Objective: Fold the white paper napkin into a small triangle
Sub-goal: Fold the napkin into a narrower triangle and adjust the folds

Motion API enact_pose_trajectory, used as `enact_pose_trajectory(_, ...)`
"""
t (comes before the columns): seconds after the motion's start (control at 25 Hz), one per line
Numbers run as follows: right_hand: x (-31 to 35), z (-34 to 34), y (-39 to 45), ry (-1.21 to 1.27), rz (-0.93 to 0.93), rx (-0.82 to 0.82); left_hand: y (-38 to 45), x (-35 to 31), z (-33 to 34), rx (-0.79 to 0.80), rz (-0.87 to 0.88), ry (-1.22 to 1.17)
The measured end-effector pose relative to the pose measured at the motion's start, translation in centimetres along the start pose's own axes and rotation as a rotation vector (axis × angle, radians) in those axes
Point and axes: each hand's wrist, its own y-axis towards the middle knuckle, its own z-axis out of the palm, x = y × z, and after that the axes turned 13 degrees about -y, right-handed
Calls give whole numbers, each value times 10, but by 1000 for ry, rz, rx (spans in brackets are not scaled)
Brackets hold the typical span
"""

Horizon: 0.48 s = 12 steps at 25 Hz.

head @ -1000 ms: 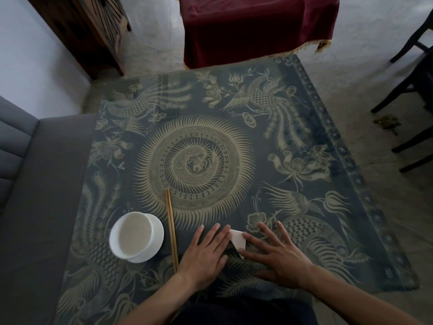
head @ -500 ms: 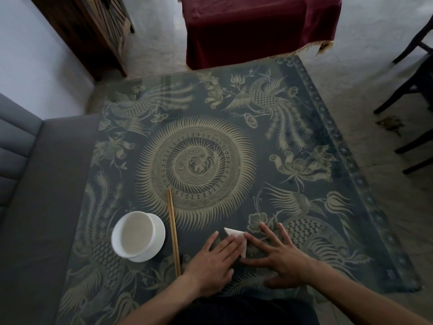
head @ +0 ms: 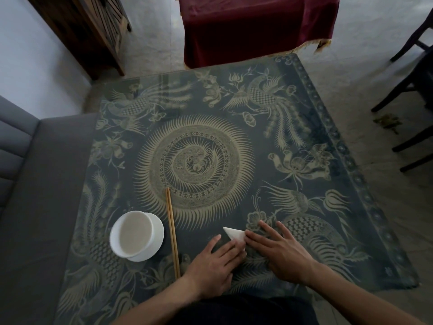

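The white paper napkin [head: 235,235], folded into a small pointed shape, lies flat on the patterned table near its front edge. My left hand [head: 216,261] lies flat with its fingertips over the napkin's near part, hiding it. My right hand [head: 280,249] rests palm down just right of it, its fingertips touching the napkin's right edge. Only the far pointed tip shows between the two hands. Both hands have their fingers spread and press down; neither lifts the napkin.
A white bowl on a saucer [head: 136,235] stands at the front left. A pair of wooden chopsticks [head: 172,233] lies beside it, just left of my left hand. A grey sofa [head: 35,207] borders the table on the left; dark chair legs [head: 412,95] stand at the right.
My left hand has slid back toward me, uncovering more of the napkin's pointed far tip. My right hand has stayed at the napkin's right edge.
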Motion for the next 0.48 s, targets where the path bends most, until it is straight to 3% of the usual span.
enact_pose_trajectory(0.16,2,3,-2,-21,-12,-32,-7,0,9,59,159,51)
enact_pose_trajectory(0.24,2,4,-2,-35,-1,-26,-7,0,5,-11,184,25)
enact_pose_trajectory(0.36,3,6,-1,-27,10,-20,5,-6,-9,-203,30,-93)
enact_pose_trajectory(0.48,3,8,-1,-21,6,-46,20,-10,-17,-183,-130,-25)
